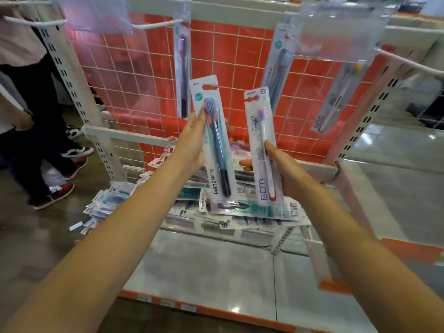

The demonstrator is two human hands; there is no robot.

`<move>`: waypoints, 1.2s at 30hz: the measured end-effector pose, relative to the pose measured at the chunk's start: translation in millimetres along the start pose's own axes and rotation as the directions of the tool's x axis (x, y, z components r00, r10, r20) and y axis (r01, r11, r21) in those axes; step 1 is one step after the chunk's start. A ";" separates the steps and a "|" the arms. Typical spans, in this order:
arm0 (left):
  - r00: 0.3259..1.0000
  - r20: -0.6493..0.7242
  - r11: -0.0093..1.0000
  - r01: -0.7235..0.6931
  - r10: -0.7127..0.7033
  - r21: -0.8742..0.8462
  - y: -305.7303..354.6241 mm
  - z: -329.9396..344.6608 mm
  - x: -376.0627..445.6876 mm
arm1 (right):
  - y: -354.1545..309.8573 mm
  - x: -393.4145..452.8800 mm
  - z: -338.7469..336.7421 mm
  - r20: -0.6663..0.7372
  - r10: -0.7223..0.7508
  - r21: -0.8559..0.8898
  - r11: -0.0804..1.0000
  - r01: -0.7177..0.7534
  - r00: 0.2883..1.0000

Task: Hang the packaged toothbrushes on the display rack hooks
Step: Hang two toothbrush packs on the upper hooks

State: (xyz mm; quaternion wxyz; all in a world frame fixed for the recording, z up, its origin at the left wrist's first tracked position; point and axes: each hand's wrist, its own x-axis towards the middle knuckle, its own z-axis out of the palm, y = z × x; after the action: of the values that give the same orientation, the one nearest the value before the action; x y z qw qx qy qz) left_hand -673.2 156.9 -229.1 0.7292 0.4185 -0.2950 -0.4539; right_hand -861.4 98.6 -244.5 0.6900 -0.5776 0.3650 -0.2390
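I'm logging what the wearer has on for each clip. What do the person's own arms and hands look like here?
Both forearms are bare right up to the frame's edge, with no sleeve showing. The left hand and right hand wear no gloves, and no watch, bracelet or ring is visible.

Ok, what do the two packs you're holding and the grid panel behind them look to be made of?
The pack in the left hand and the pack in the right hand both look like printed card under a clear glossy plastic blister: light glints off the front. The grid panel looks like thin metal wire, coated pale and matte, though the coating is a guess.
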 end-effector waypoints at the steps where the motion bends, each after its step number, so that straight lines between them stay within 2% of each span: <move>1: 1.000 0.020 1.000 0.022 -0.022 -0.007 -0.6 -0.7 -4.0 | 2.5 -0.5 2.3 0.002 -0.007 0.019 1.000 0.007 1.000; 8: 0.998 0.020 0.985 0.048 -0.052 0.166 4.5 1.3 -26.3 | 9.0 -10.7 10.0 0.019 -0.035 0.153 0.988 0.032 0.999; 13: 0.996 0.086 0.980 0.001 -0.018 0.198 -0.1 14.4 -34.2 | 21.3 -24.7 -0.5 -0.110 -0.127 0.230 0.962 0.149 0.986; 17: 0.983 0.178 0.973 -0.007 -0.035 0.230 -6.8 34.2 -41.1 | 27.5 -38.2 -9.5 -0.216 -0.170 0.203 0.955 0.214 0.961; 23: 0.961 0.277 0.928 -0.127 0.028 0.349 -11.9 65.4 -40.1 | 30.1 -58.9 -25.6 -0.319 -0.280 0.142 0.930 0.338 0.905; 30: 0.890 0.410 0.905 -0.328 0.201 0.270 -4.0 95.8 -47.7 | 30.1 -73.4 -40.3 -0.332 -0.330 0.123 0.914 0.387 0.884; 33: 0.865 0.419 0.875 -0.406 0.275 0.264 -3.4 101.7 -49.6 | 31.3 -73.1 -45.6 -0.334 -0.328 0.102 0.919 0.380 0.883; 36: 0.867 0.398 0.875 -0.416 0.300 0.247 0.6 105.5 -47.0 | 32.2 -71.2 -46.3 -0.336 -0.326 0.099 0.921 0.377 0.884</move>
State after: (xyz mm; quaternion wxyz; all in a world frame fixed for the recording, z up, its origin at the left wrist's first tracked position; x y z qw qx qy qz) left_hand -777.9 163.6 -180.8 0.6587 0.3828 -0.5630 -0.3203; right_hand -944.6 130.3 -262.6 0.6128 -0.5311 0.3379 -0.4777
